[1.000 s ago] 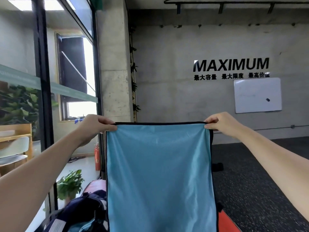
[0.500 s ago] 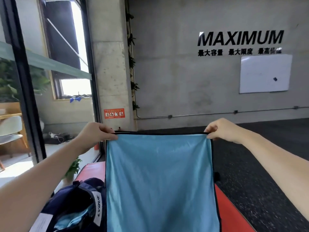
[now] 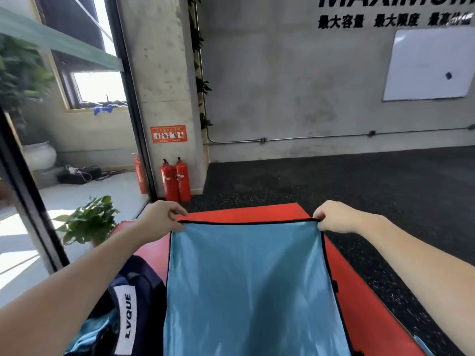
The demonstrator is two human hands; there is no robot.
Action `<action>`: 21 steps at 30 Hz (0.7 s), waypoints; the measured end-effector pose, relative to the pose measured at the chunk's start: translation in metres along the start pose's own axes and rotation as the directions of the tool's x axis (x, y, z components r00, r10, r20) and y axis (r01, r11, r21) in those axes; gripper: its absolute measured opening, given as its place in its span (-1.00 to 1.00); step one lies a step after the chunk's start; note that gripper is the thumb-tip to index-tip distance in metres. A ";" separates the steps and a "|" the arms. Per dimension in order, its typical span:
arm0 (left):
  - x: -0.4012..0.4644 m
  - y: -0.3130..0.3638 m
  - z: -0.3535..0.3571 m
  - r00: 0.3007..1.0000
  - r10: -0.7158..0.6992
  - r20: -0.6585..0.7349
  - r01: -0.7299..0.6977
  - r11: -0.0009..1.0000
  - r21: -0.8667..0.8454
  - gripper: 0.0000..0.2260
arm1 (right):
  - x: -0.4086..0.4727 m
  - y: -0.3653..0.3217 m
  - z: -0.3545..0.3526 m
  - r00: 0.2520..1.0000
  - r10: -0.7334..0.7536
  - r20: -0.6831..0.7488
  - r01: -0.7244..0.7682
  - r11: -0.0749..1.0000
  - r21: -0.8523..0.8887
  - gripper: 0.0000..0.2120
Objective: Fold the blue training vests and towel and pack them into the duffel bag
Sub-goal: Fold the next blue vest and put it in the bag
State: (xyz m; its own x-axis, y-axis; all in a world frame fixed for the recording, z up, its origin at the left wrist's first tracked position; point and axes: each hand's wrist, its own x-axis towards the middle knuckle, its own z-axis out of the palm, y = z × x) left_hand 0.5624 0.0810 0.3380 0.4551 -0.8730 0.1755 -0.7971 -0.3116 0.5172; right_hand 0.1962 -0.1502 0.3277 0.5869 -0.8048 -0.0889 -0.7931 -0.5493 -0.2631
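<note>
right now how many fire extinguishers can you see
3. Two red fire extinguishers stand side by side at the foot of the concrete pillar; a third shows beyond the glass, partly hidden by the frame.

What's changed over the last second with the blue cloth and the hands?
The view has tipped down: the wall lettering slid to the top edge, and the red mat and duffel bag now show more. The left hand and right hand have lowered the blue cloth toward the mat. Unchanged: both hands pinch its top corners, cloth spread flat.
</note>
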 end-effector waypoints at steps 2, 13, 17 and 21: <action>0.014 -0.005 0.011 0.998 -0.044 0.051 0.044 0.999 0.002 -0.85 | 0.012 -0.001 0.008 0.999 0.049 -0.002 -0.049 0.999 0.003 -0.88; 0.094 0.042 -0.031 0.985 -0.083 -0.149 0.062 0.988 -0.143 -0.93 | 0.049 -0.013 -0.066 0.944 0.092 -0.318 -0.035 0.983 0.182 -0.81; 0.099 0.083 -0.094 0.932 0.031 -0.361 -0.068 0.994 -0.090 -0.86 | 0.033 -0.030 -0.129 0.832 -0.013 -0.555 0.096 0.988 0.121 -0.82; 0.073 0.117 -0.141 0.813 0.132 -0.566 -0.233 0.966 -0.109 -0.91 | 0.004 -0.046 -0.172 0.638 -0.037 -0.769 0.290 0.937 0.195 -0.83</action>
State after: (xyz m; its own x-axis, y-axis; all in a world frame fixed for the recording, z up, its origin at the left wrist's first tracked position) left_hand 0.5589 0.0336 0.5296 0.4896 -0.5387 0.6856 -0.8330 -0.0565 0.5504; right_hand 0.2070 -0.1666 0.5048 0.2784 -0.6659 0.6921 -0.5413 -0.7040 -0.4597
